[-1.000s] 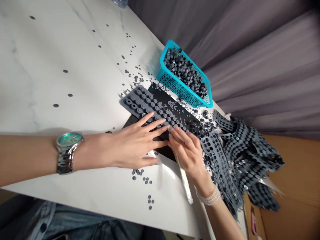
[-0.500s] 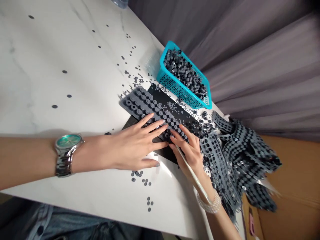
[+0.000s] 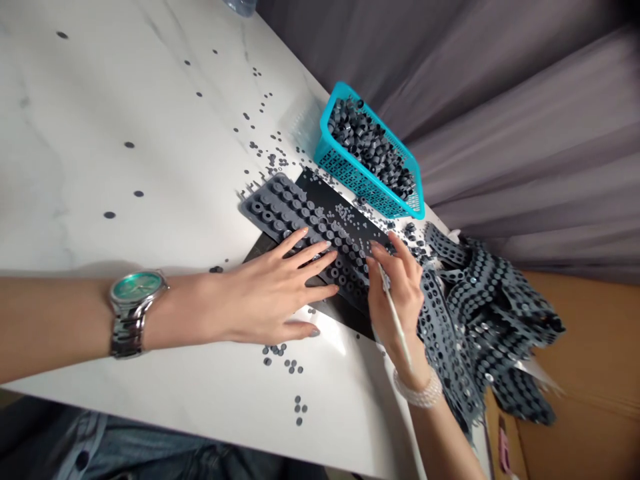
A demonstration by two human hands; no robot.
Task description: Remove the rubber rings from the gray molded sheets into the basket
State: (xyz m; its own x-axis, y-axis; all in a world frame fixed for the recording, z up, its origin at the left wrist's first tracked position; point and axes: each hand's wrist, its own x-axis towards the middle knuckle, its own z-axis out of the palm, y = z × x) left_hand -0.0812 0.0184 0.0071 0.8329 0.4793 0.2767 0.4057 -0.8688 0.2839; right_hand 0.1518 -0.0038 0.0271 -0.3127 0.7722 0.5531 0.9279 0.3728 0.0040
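My left hand (image 3: 270, 290) lies flat with fingers spread, its fingertips pressing on a dark grey moulded sheet (image 3: 280, 208) covered in rows of round raised rings. The sheet rests at an angle over a black mat (image 3: 333, 203). Closed around a slim white pen-like tool (image 3: 395, 313), my right hand (image 3: 397, 287) is over the sheet's right end. A white line, perhaps its cord, runs down past the wrist. The tool's tip is hidden by my fingers. Small grey discs (image 3: 273, 350) are scattered on the table near my left thumb.
A turquoise basket (image 3: 350, 163) full of small grey rings stands behind the mat. More perforated grey sheets (image 3: 500, 320) are heaped at the right, beside a cardboard box (image 3: 595, 347) and a pink-handled tool (image 3: 503, 447). Loose discs dot the white table (image 3: 75, 100). A grey curtain (image 3: 475, 100) hangs behind.
My right hand has moved right along the sheet, away from my left fingers, uncovering more rings. My left hand and the sheet have stayed in place.
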